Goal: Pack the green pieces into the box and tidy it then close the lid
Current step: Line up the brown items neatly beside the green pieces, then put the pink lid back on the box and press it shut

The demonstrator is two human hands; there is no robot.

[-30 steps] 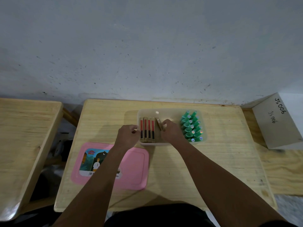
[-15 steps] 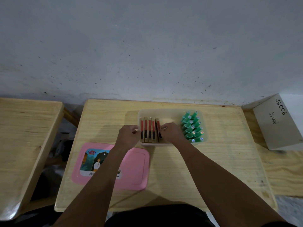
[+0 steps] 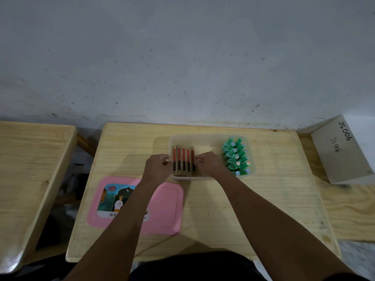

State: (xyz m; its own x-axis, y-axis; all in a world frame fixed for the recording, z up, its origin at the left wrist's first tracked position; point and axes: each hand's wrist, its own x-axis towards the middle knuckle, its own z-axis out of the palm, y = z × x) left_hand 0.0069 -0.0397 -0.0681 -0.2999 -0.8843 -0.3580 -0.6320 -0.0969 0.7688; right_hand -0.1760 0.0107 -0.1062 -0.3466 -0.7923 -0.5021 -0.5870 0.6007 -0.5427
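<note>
A clear plastic box (image 3: pixel 209 137) stands at the back middle of the wooden table (image 3: pixel 274 199). In its right end lie several green pieces (image 3: pixel 235 157) stacked in two rows. At its left end several red-and-black packs (image 3: pixel 183 159) stand on edge in a tight row. My left hand (image 3: pixel 157 168) curls its fingers on the box's left wall beside the row. My right hand (image 3: pixel 209 164) pinches the rightmost pack against the row. The pink lid (image 3: pixel 166 207) lies flat on the table at the front left, partly under my left forearm.
A white cardboard box (image 3: pixel 343 153) marked JS006 sits on a lower board at the far right. A second wooden table (image 3: pixel 30 169) stands to the left across a gap. The wall rises right behind the table.
The pack that my right hand held tilted apart from the row now stands upright against it. My right hand moved left with it; my left hand stayed at the box's left wall.
</note>
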